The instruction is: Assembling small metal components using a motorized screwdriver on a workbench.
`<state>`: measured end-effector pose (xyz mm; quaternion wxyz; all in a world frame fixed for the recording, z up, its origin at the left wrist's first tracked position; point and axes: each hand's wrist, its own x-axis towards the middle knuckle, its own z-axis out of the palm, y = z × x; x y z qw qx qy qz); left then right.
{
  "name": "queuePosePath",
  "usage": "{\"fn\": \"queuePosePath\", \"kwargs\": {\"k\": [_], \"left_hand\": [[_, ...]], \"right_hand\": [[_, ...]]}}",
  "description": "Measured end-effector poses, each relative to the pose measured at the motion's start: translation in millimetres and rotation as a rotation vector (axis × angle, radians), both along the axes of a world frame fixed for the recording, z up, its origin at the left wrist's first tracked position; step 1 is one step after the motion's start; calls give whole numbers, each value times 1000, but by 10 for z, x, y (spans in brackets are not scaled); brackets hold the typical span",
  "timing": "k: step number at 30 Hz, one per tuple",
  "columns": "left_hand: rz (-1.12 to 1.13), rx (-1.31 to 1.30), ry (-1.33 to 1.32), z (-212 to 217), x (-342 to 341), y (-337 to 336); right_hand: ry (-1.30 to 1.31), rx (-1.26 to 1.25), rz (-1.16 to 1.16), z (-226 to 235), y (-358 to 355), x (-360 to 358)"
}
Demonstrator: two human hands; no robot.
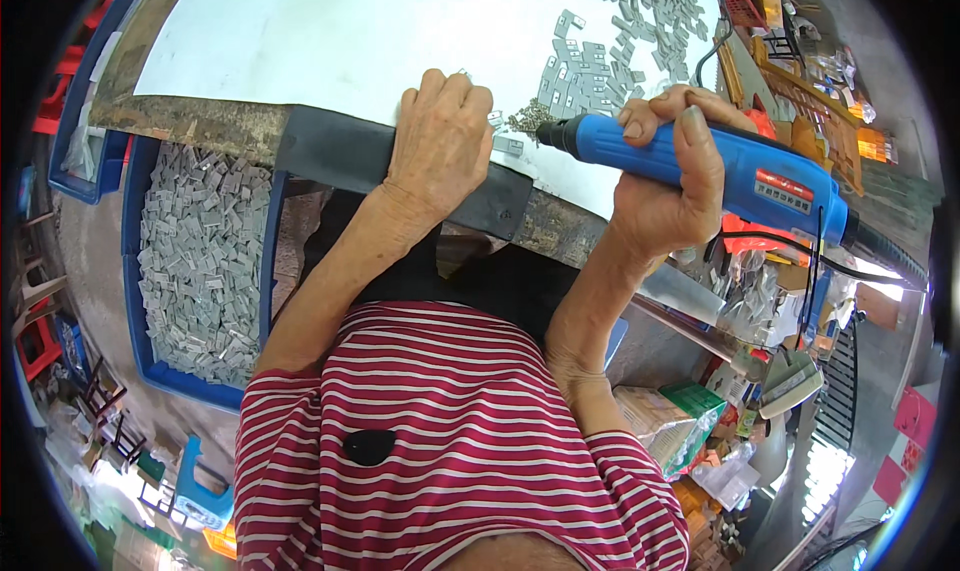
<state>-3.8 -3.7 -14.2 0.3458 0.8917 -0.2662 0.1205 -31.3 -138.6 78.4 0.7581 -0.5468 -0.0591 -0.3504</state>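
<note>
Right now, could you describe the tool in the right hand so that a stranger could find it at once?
Start at the white table top with its scattered grey metal pieces. At its near edge, the right hand grips a blue electric screwdriver, its dark tip pointing toward the left hand. It is the only bright blue tool there, with a black cable at its rear.

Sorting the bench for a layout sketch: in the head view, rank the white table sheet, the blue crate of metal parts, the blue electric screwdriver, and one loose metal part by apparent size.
1. White table sheet
2. Blue crate of metal parts
3. Blue electric screwdriver, held in the right hand; nearness to the camera may enlarge it
4. Loose metal part
</note>
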Motion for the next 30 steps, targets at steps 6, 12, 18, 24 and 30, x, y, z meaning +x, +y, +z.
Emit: {"fn": "queuePosePath", "kwargs": {"k": [6, 12, 18, 24, 30], "left_hand": [[-16, -94, 9, -13, 9, 1], [-26, -118, 32, -3, 10, -7], [-23, -131, -3, -60, 18, -22], [-19, -119, 12, -40, 19, -15], [-23, -114, 30, -36, 24, -12]], "right_hand": [[20, -68, -4, 14, 107, 116], [66, -207, 38, -11, 172, 180], [61, -268, 84, -21, 215, 234], [30, -148, 121, -27, 246, 274], [15, -177, 104, -40, 248, 290]]}}
